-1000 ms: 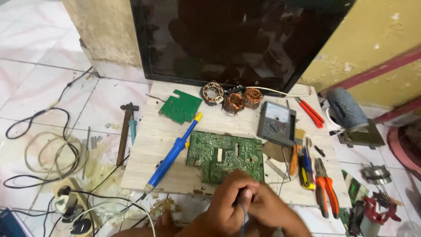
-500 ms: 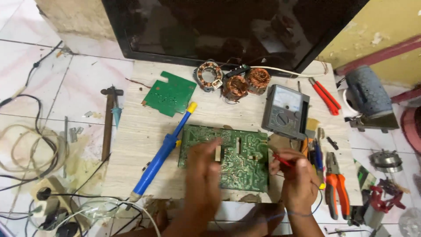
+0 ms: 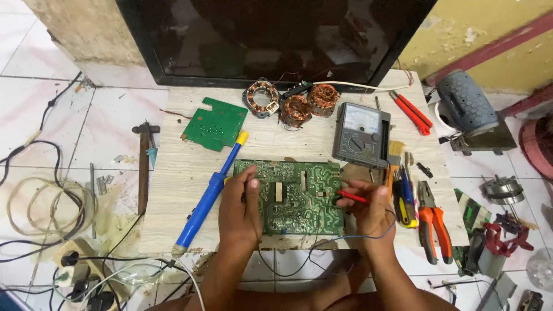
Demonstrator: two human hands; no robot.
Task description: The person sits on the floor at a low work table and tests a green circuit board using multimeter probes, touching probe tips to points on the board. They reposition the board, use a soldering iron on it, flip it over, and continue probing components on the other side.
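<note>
My left hand [image 3: 241, 208] rests on the near left part of the green circuit board [image 3: 291, 197], which lies flat on the wooden tabletop [image 3: 178, 173], fingers curled and pressing it down. My right hand [image 3: 373, 207] pinches a red test probe [image 3: 350, 197] between thumb and fingertips, its tip on the board's right side. The board looks light, stiff and fragile, so I judge its bare edges the place to hold. A blue soldering iron [image 3: 210, 194] lies just beside it; a grey meter [image 3: 362, 134] sits behind.
</note>
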